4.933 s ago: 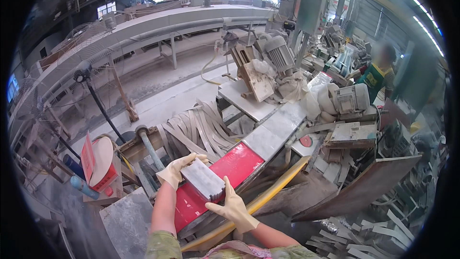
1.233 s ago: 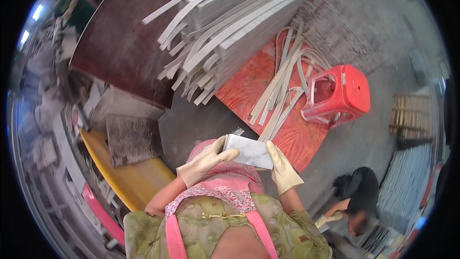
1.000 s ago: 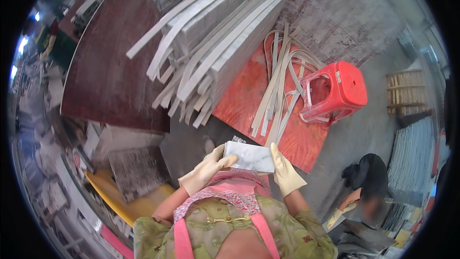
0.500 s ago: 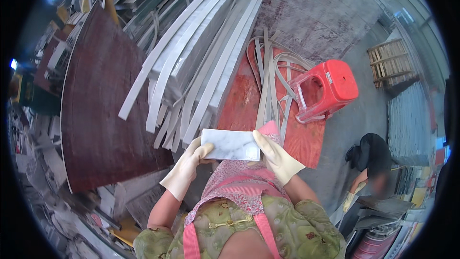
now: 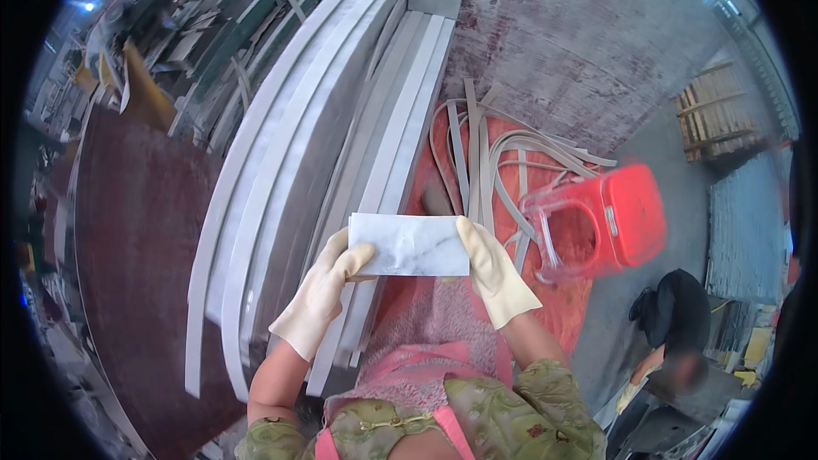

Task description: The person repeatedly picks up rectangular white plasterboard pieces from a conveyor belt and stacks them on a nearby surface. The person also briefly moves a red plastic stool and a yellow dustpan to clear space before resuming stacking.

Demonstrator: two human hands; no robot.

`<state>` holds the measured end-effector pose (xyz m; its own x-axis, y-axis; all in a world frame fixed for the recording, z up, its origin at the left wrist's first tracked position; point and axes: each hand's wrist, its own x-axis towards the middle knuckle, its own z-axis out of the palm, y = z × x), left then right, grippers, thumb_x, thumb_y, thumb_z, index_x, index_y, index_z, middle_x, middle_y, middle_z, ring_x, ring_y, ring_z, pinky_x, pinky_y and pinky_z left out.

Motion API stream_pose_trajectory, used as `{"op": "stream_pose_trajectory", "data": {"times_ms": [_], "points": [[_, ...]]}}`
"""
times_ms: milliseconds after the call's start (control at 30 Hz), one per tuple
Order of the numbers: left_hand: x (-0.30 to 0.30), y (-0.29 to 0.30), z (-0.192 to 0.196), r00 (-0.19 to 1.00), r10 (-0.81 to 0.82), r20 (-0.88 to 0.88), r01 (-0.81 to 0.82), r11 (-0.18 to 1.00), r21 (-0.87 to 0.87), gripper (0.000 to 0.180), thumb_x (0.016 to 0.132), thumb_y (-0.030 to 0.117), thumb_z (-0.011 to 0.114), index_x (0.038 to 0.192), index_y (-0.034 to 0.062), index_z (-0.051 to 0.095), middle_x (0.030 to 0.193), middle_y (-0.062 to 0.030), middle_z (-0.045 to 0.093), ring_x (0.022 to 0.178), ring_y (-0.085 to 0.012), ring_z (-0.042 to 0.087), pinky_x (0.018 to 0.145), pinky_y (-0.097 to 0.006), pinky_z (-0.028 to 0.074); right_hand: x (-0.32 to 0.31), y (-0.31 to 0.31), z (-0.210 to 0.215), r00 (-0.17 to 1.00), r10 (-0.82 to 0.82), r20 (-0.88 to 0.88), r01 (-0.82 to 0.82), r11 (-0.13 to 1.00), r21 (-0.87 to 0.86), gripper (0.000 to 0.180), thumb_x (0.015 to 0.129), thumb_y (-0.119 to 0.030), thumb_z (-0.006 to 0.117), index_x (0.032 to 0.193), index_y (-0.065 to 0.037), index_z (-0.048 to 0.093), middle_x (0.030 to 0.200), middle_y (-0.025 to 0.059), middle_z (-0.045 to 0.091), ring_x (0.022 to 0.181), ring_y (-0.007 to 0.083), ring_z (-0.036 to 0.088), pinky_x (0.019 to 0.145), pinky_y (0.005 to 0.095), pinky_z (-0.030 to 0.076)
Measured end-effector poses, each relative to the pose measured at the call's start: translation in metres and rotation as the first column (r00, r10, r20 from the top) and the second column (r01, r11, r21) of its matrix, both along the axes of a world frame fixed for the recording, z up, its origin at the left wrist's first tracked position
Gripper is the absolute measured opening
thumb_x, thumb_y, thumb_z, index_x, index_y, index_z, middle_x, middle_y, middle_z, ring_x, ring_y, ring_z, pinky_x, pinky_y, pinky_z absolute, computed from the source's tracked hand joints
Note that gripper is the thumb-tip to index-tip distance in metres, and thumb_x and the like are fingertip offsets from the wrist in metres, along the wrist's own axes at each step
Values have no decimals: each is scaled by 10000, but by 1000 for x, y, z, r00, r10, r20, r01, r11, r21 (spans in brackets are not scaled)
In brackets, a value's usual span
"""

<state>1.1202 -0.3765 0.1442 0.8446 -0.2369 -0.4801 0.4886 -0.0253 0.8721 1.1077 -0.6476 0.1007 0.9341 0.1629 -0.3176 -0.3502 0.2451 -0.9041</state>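
Note:
Both my hands wear cream rubber gloves and hold up a white, grey-veined marble-look tile [image 5: 411,245] in front of my pink apron. My left hand [image 5: 328,281] grips its left end, thumb on the face and fingers behind. Its right end is held by my right hand [image 5: 490,268], with the fingers hidden behind. A second edge shows along the tile's left side, so there may be more than one piece; I cannot tell how many.
Long white marble-look strips [image 5: 290,136] are stacked ahead on the left. Loose bands [image 5: 481,162] lie coiled on a red board [image 5: 558,302] beside a red plastic stool [image 5: 630,213]. A dark red panel [image 5: 145,273] is at far left. Another person [image 5: 677,315] bends down at right.
The view has shifted closer to the stacked strips, and the stool sits farther right and lower. My hands still hold the tile, slightly higher in the view.

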Motion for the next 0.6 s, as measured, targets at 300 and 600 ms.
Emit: {"op": "stream_pose_trajectory", "data": {"times_ms": [300, 600], "points": [[351, -149, 2, 989, 85, -124, -69, 989, 127, 825, 1031, 550, 661, 1567, -61, 520, 1459, -204, 657, 1347, -292, 631, 1065, -431, 545, 342, -125, -16, 955, -123, -268, 113, 992, -53, 896, 1047, -830, 437, 1370, -45, 724, 1177, 79, 800, 1011, 171, 766, 647, 312, 606], [585, -222, 26, 974, 42, -222, -2, 984, 177, 592, 1159, 488, 459, 1605, 116, 578, 1543, -102, 636, 1357, -220, 637, 1076, -351, 553, 569, -185, -45, 877, -53, -478, 106, 991, 85, 895, 1045, -832, 437, 1430, -58, 670, 1192, 115, 793, 889, 244, 782, 642, 319, 601]]}}
